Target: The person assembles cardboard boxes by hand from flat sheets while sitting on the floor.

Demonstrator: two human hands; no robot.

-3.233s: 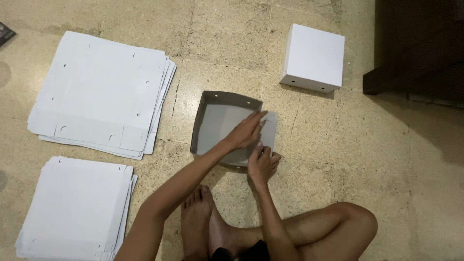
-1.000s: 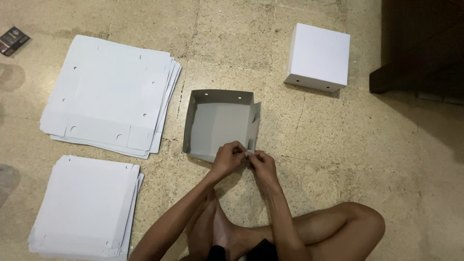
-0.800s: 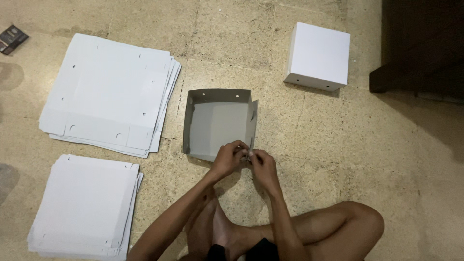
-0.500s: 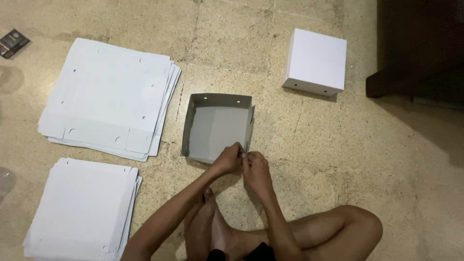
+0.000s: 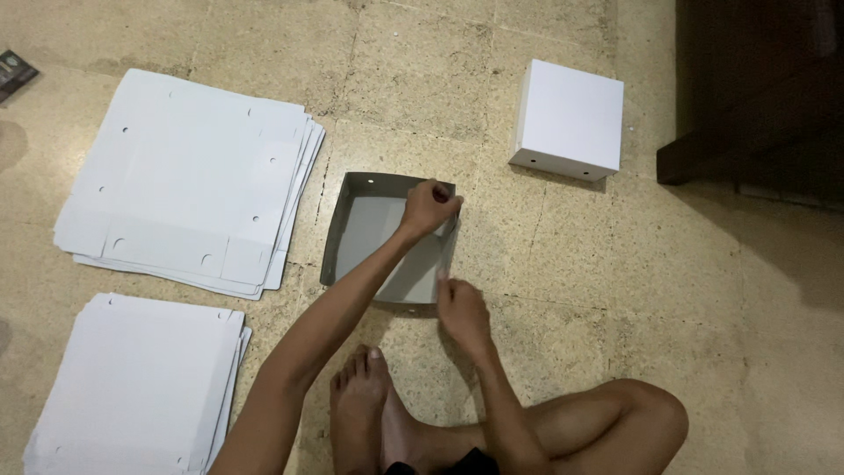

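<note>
Beige stone tiles [image 5: 545, 352] are carrying everything, with a person sitting cross-legged on them. Right in front of the bare foot [image 5: 356, 409], a grey half-folded carton tray [image 5: 387, 237] is lying open side up. At the tray's far right corner the left hand [image 5: 428, 207] is pinching the wall; at its near right corner the right hand [image 5: 462, 310] is gripping the edge. Left of the tray, two stacks of flat white blanks [image 5: 189, 180] are lying, and beyond it to the right a finished white box [image 5: 567, 119] is standing.
</note>
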